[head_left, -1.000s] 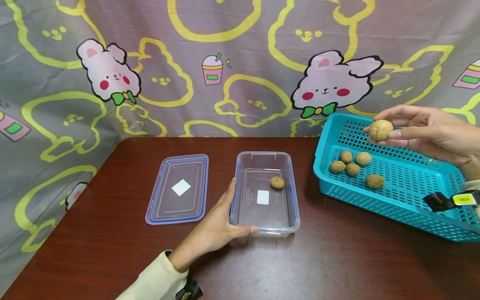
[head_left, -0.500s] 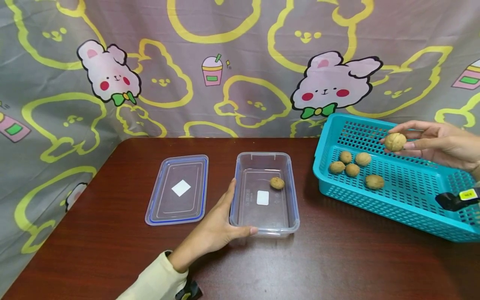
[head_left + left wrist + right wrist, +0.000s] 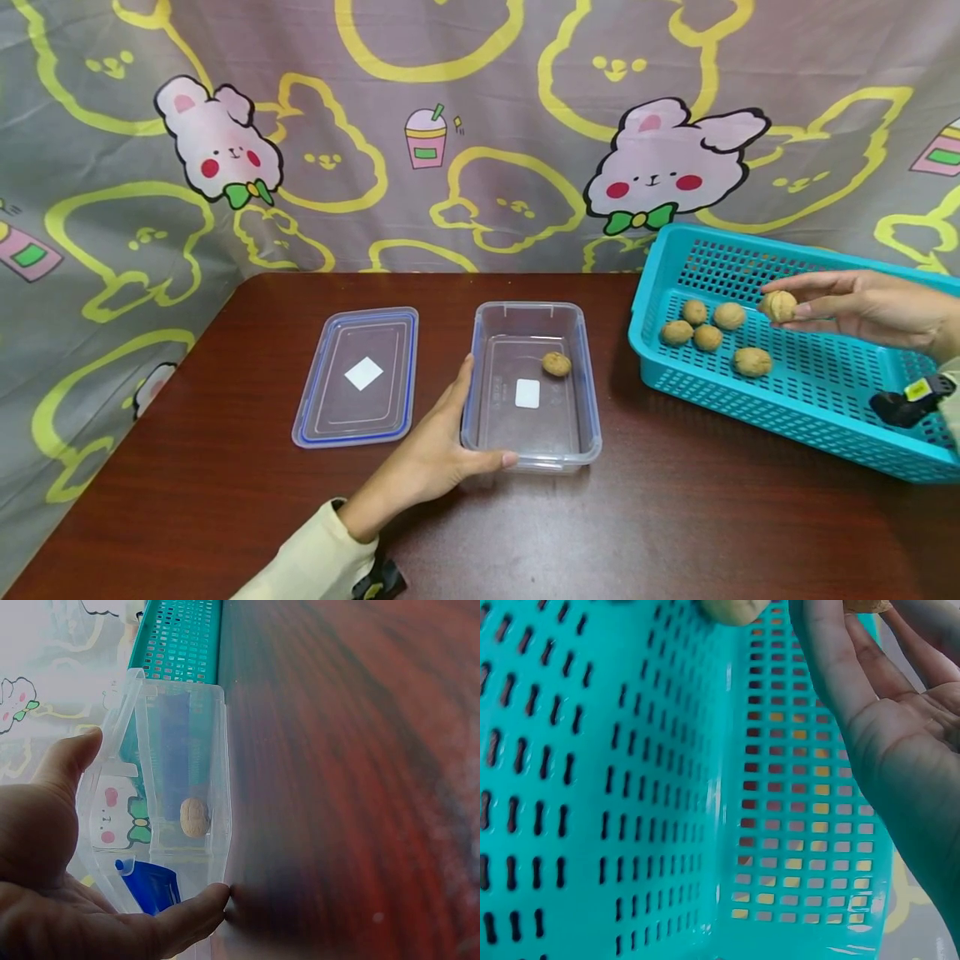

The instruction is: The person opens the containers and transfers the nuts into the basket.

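Note:
My right hand pinches a walnut between thumb and fingertips, over the turquoise basket. Several more walnuts lie on the basket floor, among them one walnut apart from a cluster at the left end. In the right wrist view, only a sliver of the held walnut shows. My left hand rests against the near left corner of a clear plastic container. Its thumb lies along the front and its fingers along the left side, both fairly straight. A single walnut sits inside the container.
A clear lid with a blue seal lies flat on the brown table, left of the container. Behind the table hangs a patterned cloth. The basket stands at the right, its far side near the cloth.
My right hand has lowered with its walnut toward the basket, shifting right and then slightly back left; the walnut has turned in the fingers. The left hand and container stay put.

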